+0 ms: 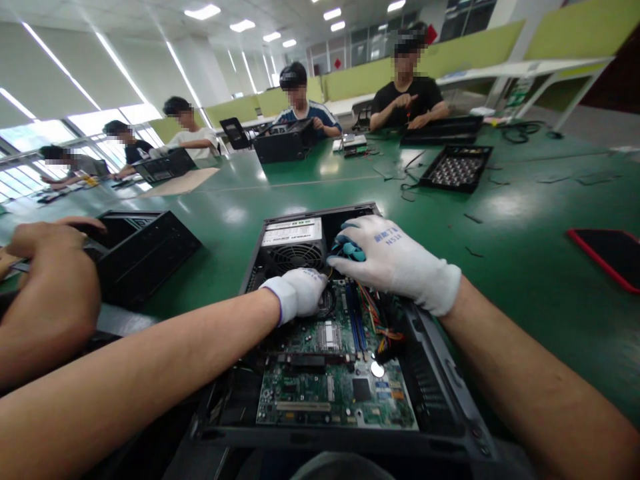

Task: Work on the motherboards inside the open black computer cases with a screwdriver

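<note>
An opened black computer case [445,373] lies in front of me, with a green motherboard [325,393] inside. A silver power supply [293,243] with a round fan grille sits at its far left. My left hand [303,293], in a white glove, is closed just below the grille, beside a black ring-shaped part [327,303]; its fingertips are hidden. To the right of the power supply, my right hand [383,250], in a white glove with teal-coated fingers, curls down into the case. What its fingers hold is hidden. Coloured wires [373,313] run below it.
At left, another person's bare arm [57,287] reaches beside a black case [150,257]. A red-edged black tablet-like object [607,257] lies at right. Across the green table [235,193] are a black tray of small parts [457,168], another case [285,141] and several people.
</note>
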### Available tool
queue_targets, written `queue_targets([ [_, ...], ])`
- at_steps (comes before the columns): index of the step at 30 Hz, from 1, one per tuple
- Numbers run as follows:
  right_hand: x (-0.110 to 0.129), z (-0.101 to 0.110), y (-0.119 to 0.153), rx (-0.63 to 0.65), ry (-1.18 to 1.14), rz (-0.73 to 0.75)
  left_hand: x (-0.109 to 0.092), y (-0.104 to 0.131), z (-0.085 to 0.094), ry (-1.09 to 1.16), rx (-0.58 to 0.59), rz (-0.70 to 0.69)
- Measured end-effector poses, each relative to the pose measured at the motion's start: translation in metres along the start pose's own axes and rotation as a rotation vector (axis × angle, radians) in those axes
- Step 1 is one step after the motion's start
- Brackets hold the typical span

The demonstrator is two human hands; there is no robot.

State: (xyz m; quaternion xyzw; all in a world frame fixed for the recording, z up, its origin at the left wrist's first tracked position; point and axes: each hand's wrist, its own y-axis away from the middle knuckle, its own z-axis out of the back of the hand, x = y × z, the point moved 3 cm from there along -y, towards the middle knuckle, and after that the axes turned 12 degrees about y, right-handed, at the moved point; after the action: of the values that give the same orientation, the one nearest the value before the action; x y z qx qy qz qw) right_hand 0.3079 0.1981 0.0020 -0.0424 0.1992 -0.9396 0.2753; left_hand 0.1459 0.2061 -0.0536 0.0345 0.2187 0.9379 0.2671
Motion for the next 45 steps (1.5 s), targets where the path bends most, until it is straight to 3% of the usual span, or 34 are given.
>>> queue_targets([
  [11, 0.0008, -0.0012, -0.0001, 0.002, -0.027, 0.016, -0.0032, 0.0006, 0.0026, -0.063, 0.072, 0.019],
  [18, 0.0019, 0.0020, -0.0006, 0.026, -0.067, 0.018, 0.0011, -0.0020, -0.0010, -0.012, 0.010, -0.039],
  [45, 0.0022, 0.0025, -0.0014, 0.013, -0.016, 0.049, 0.0022, -0.0044, -0.0002, -0.043, 0.018, -0.025],
])
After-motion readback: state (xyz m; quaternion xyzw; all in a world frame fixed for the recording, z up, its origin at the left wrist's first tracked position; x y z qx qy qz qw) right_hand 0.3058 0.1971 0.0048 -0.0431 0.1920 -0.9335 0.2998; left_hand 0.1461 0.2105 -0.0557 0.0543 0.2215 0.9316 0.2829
